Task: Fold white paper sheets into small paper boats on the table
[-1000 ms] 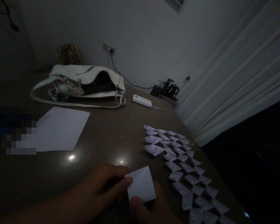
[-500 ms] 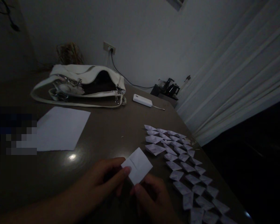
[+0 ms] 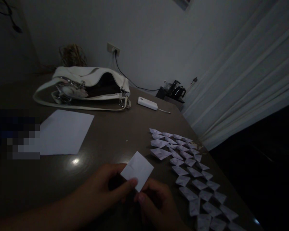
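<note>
A small white folded paper square (image 3: 139, 168) is held corner-up above the dark table, near the bottom centre of the head view. My left hand (image 3: 108, 184) grips its left side, thumb on the front face and fingers behind. At the bottom corner, my right hand (image 3: 156, 202) is closed with thumb and forefinger pinching the paper's edge. Close by on the right stand several folded paper boats (image 3: 160, 153), set out in slanting rows. The fingers behind the paper are partly hidden.
A large white paper sheet (image 3: 65, 134) lies on the left of the table (image 3: 115, 131). Behind it rests a white handbag (image 3: 86, 72). A white power bank (image 3: 147, 103) with a short cable lies further back. The table's right edge runs beside the boats.
The folded paper has shifted slightly left and turned a little in my hands. My left thumb now sits lower on it, near the bottom corner. The boats are unchanged.
</note>
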`<state>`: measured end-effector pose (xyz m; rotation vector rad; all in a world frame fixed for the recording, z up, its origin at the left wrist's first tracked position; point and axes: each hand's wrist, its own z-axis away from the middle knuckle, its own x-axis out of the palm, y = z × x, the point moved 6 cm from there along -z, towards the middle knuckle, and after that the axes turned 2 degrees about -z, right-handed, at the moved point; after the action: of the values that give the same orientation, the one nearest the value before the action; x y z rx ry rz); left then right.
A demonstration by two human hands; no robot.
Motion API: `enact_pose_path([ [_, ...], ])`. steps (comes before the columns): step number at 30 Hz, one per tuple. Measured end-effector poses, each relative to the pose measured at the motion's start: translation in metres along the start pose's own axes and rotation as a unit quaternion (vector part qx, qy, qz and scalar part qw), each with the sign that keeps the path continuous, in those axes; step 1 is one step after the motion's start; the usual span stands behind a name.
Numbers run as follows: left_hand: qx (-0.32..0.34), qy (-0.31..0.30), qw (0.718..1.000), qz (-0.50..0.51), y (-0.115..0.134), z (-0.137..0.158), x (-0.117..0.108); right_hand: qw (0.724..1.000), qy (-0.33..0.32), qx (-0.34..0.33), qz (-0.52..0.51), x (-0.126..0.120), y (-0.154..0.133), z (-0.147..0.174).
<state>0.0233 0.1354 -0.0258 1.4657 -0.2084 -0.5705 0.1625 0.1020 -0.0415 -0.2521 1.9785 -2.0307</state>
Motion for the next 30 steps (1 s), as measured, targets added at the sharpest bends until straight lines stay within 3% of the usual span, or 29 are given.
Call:
enact_pose_path([
  [20,0.004,-0.005,0.999,-0.033,-0.006,0.0,0.001,0.999,0.012,0.017,0.044,0.0,0.001,0.0],
  [26,0.003,0.02,0.996,-0.084,0.001,0.001,-0.003,0.994,0.046,0.02,0.098,-0.006,0.007,0.001],
  [30,-0.001,-0.018,0.997,-0.073,0.004,0.002,0.001,0.99,0.096,0.003,0.098,-0.013,0.016,0.005],
])
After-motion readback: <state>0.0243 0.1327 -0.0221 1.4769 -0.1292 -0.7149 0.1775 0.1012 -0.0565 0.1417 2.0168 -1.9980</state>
